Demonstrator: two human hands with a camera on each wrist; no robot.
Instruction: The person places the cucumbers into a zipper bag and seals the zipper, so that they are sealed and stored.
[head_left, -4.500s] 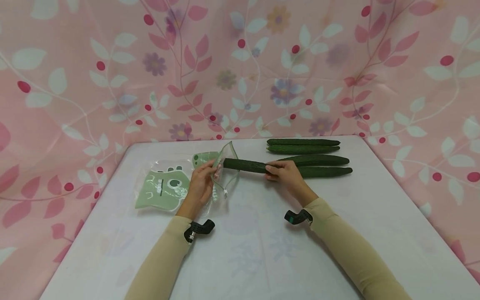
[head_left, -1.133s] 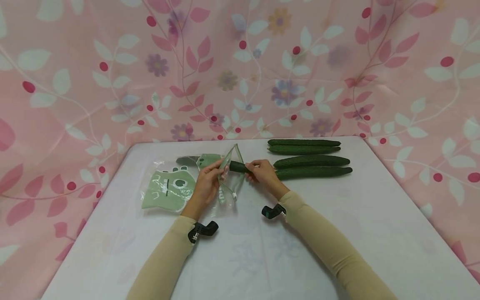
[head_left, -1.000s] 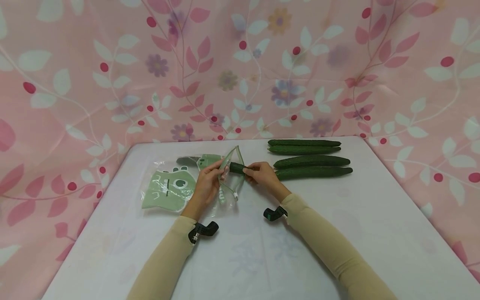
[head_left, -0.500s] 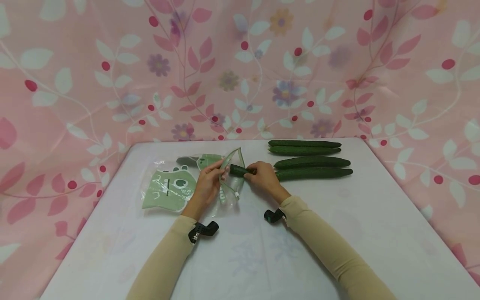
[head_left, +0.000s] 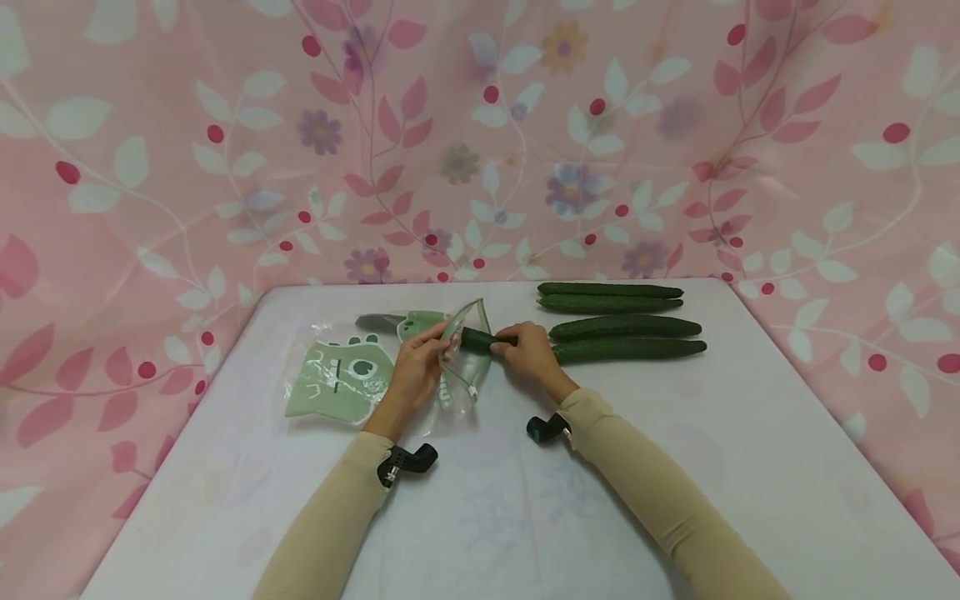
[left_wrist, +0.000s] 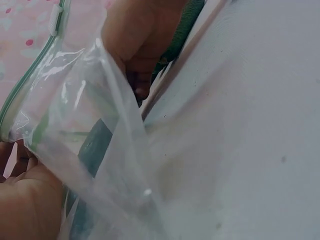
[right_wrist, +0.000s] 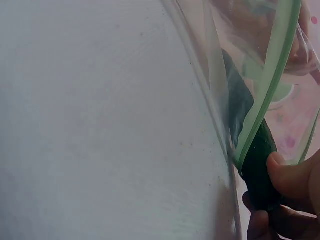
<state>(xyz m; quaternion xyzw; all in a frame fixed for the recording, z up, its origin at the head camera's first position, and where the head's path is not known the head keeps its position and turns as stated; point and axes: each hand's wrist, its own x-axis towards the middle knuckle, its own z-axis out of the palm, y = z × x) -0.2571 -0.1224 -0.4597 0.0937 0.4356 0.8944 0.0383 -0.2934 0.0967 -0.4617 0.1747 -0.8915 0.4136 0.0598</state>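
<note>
A clear zip bag [head_left: 341, 385] with a green cartoon print lies on the left of the table, its green-edged mouth raised and facing right. My left hand [head_left: 415, 371] pinches the near side of that mouth and spreads it. A cucumber [head_left: 476, 341] runs through the mouth, most of its length inside; its far end shows darkly beyond the print. My right hand [head_left: 528, 354] grips the cucumber's outer end, thumb on its side in the right wrist view, where the green zip strip [right_wrist: 272, 75] crosses it. Through the plastic, the left wrist view shows the cucumber [left_wrist: 95, 145] dimly.
Two cucumbers [head_left: 626, 337] lie side by side just right of my right hand. Another pair [head_left: 609, 297] lies behind them near the back edge of the white table [head_left: 480, 500]. A pink floral cloth [head_left: 480, 150] hangs behind. The zip's white slider [head_left: 472, 390] hangs at the bag's mouth.
Since the oldest frame, the cucumber has slid left, deep into the bag, and my right hand has moved left with it to the mouth. Over the last second, its fingers shift only slightly.
</note>
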